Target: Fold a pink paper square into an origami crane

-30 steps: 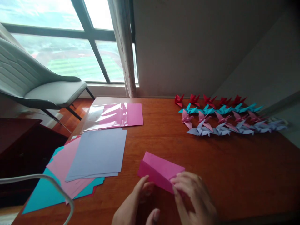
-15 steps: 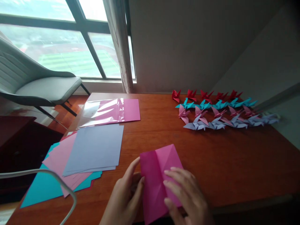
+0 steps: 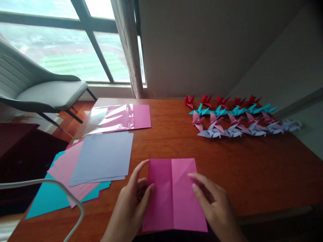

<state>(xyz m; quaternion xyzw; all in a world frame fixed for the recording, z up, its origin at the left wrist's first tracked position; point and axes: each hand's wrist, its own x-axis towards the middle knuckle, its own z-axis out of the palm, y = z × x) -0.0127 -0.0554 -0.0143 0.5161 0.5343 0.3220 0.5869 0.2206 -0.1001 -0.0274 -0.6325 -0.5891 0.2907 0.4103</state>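
Observation:
A magenta sheet of origami paper with a vertical centre crease and slanting fold lines lies spread at the table's near edge. My left hand grips its left edge, the thumb on top and the index finger reaching up to the top left corner. On the opposite side my right hand holds the right edge, its thumb and index fingertip on the paper's face and the other fingers curled, partly hidden.
Left of the paper are lavender sheets over pink and turquoise sheets, with a white cable crossing in front. A clear packet of magenta paper lies behind. Rows of folded paper cranes stand at the back right.
The magenta paper has turned from a tilt to nearly square and lies opened wider. My right hand has moved from its middle out to the right edge; my left hand keeps its grip.

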